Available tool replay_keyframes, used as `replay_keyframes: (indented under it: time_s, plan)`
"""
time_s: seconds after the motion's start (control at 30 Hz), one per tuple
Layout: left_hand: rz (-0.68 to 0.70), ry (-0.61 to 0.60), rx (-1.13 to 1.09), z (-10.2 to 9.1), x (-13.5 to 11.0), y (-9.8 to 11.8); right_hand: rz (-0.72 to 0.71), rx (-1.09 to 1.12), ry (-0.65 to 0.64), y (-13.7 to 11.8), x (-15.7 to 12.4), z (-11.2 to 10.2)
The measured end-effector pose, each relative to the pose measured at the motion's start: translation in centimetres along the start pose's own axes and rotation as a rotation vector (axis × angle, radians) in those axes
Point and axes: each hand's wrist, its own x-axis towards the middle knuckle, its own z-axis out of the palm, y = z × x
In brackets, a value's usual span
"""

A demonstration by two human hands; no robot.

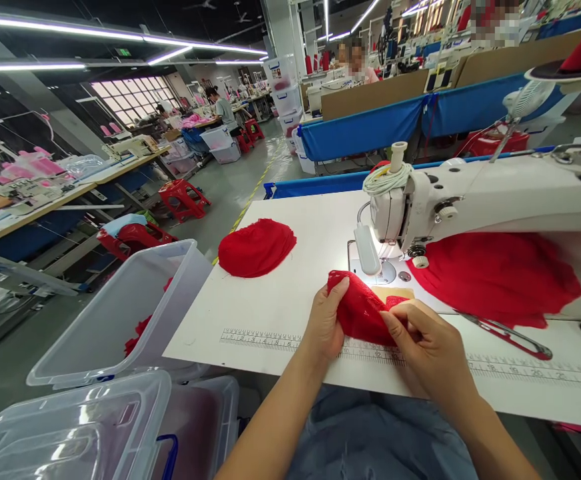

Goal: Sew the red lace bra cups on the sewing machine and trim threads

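Observation:
A small piece of red fabric (pixel 363 312) is stretched between my two hands, just in front of the sewing machine (pixel 470 200). My left hand (pixel 326 320) pinches its left end, thumb on top. At the other end, my right hand (pixel 428 340) grips the edge between thumb and fingers. Behind the fabric, the machine's needle area is partly hidden by a small white lamp (pixel 367 250). A stack of red fabric pieces (pixel 257 248) lies on the left of the white table (pixel 200 327). More red fabric (pixel 495 273) lies under the machine arm.
Thread snips (pixel 508 333) lie at the right, near a ruler scale (pixel 265 339) printed along the table's front. An uncovered plastic bin (pixel 95 333) with red scraps stands at the left, beside a lidded bin (pixel 70 427). Red stools (pixel 183 199) stand farther back.

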Motion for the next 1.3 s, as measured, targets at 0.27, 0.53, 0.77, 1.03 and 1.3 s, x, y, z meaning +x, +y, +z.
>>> replay_keyframes:
  time_s: [0.27,0.53,0.77,1.03,1.3]
  plan:
    - [-0.047,-0.038,0.069,0.8,-0.3,0.5,0.028,0.041,-0.016,0.0,-0.6,-0.1]
    - [-0.154,-0.161,0.164,1.0,-0.9,0.5,-0.011,0.062,-0.007,-0.2,-0.4,-0.2]
    - [-0.12,-0.157,0.158,1.7,-1.2,0.4,0.01,0.064,-0.036,-0.3,-0.4,-0.5]
    - [-0.05,-0.029,0.054,2.4,-1.5,-0.4,-0.059,0.075,-0.106,-1.2,-0.2,0.1]
    - [-0.15,0.038,-0.084,2.2,-0.6,-0.1,-0.127,0.133,-0.1,-1.3,-0.9,1.1]
